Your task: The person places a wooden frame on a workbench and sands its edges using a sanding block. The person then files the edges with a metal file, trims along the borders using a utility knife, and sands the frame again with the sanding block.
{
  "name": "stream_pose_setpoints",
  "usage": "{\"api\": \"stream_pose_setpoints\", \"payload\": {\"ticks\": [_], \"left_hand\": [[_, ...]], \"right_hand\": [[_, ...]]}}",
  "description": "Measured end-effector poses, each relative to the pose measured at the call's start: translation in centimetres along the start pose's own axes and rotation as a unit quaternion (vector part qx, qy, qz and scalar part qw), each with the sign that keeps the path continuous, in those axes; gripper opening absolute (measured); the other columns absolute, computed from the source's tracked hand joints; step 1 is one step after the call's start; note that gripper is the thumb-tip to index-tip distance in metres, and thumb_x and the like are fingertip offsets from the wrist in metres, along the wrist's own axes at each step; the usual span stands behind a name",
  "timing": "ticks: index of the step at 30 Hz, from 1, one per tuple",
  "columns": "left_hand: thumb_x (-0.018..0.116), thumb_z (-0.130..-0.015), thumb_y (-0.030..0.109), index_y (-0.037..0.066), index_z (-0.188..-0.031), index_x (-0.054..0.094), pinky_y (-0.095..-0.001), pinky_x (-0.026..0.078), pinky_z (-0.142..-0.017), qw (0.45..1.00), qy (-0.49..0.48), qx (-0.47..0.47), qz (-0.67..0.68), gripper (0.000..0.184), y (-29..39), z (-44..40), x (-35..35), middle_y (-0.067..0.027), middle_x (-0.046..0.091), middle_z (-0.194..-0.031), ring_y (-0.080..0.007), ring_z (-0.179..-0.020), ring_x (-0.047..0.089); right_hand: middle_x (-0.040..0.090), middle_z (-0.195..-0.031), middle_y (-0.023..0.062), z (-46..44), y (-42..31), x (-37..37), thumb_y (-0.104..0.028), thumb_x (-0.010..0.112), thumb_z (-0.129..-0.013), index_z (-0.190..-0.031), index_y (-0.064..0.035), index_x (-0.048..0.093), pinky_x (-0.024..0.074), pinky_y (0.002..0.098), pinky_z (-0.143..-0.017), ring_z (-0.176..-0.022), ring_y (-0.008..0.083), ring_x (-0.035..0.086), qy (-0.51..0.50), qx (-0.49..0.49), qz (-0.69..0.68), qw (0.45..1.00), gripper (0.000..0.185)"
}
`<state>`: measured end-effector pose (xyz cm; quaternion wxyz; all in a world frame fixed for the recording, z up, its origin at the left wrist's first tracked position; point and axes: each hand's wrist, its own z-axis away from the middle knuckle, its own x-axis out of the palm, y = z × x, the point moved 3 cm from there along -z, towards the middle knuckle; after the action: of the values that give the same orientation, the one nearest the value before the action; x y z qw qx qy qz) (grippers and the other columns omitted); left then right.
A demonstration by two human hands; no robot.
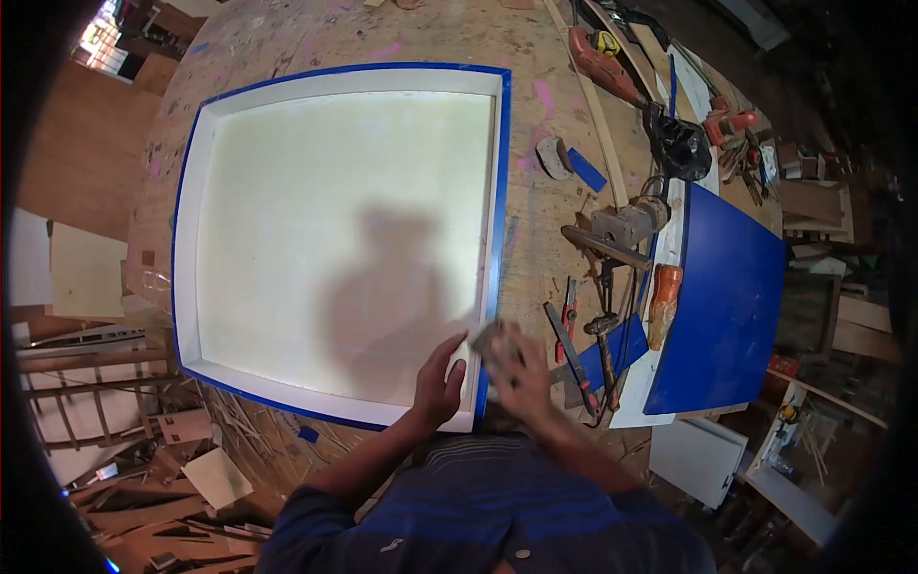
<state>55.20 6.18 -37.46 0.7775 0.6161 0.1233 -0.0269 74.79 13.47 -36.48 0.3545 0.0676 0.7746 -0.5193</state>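
Note:
A shallow box (287, 182) with a pale inside and blue outer edges lies open side up in front of me. My left hand (440, 385) is at the lower right inside corner, fingers stretched along the inner face of the right wall, thumb apart. My right hand (521, 375) is closed on a small grey-brown block (486, 337), which looks like a sanding block, at the right wall's blue edge. That hand is slightly blurred, and its palm side is hidden. My shadow falls across the box floor.
The box rests on a stained wooden workbench (535, 220). To the right lie a grinder-like power tool (626, 222), a hammer (602, 330), an orange-handled tool (664, 292) and a large blue panel (722, 301). A red drill (602, 67) sits farther back. Wood scraps (215, 478) cover the lower left.

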Motion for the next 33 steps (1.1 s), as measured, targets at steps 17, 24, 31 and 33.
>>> {"api": "stream_pose_setpoints", "payload": {"ticks": [17, 24, 31, 33], "left_hand": [[0.073, -0.100, 0.023, 0.007, -0.166, 0.049, -0.0536, 0.026, -0.140, 0.759, -0.232, 0.429, -0.431, 0.072, 7.1, -42.3, -4.7, -0.0179, 0.049, -0.173, -0.0348, -0.166, 0.039], [0.064, -0.106, 0.040, 0.006, -0.149, 0.068, -0.0519, 0.046, -0.124, 0.849, -0.050, 0.276, -0.447, 0.055, 11.5, -54.3, -2.9, -0.0228, 0.069, -0.148, -0.0413, -0.141, 0.063], [0.067, -0.102, 0.035, 0.004, -0.140, 0.073, -0.0535, 0.050, -0.118, 0.929, 0.020, 0.155, -0.335, 0.049, 11.6, -54.7, -2.0, -0.0290, 0.074, -0.136, -0.0452, -0.135, 0.067], [0.065, -0.104, 0.032, -0.005, -0.157, 0.055, -0.0580, 0.036, -0.130, 0.812, 0.159, 0.352, -0.437, 0.066, 9.0, -50.6, 0.8, -0.0351, 0.055, -0.161, -0.0502, -0.156, 0.046]], "right_hand": [[0.073, -0.135, 0.0187, 5.0, 4.5, -5.1, -0.051, 0.055, -0.114, -0.160, -0.0033, 0.053, 0.0618, 0.0419, -0.097, -0.114, 0.0293, 0.074, 0.174, 0.458, -0.585, 0.646, 0.066], [0.069, -0.140, 0.0212, 1.4, 4.3, -5.3, -0.049, 0.062, -0.113, -0.162, -0.0033, 0.047, 0.0675, 0.0449, -0.092, -0.121, 0.0314, 0.073, 0.082, 0.446, -0.583, 0.674, 0.069], [0.067, -0.142, 0.0208, 0.9, 3.6, -5.8, -0.053, 0.066, -0.110, -0.162, -0.0029, 0.047, 0.0685, 0.0456, -0.090, -0.122, 0.0312, 0.073, 0.080, 0.459, -0.614, 0.637, 0.075], [0.068, -0.141, 0.0202, 0.5, 3.2, -6.5, -0.045, 0.065, -0.112, -0.163, -0.0037, 0.046, 0.0671, 0.0472, -0.093, -0.123, 0.0320, 0.072, 0.094, 0.449, -0.607, 0.650, 0.069]]}}
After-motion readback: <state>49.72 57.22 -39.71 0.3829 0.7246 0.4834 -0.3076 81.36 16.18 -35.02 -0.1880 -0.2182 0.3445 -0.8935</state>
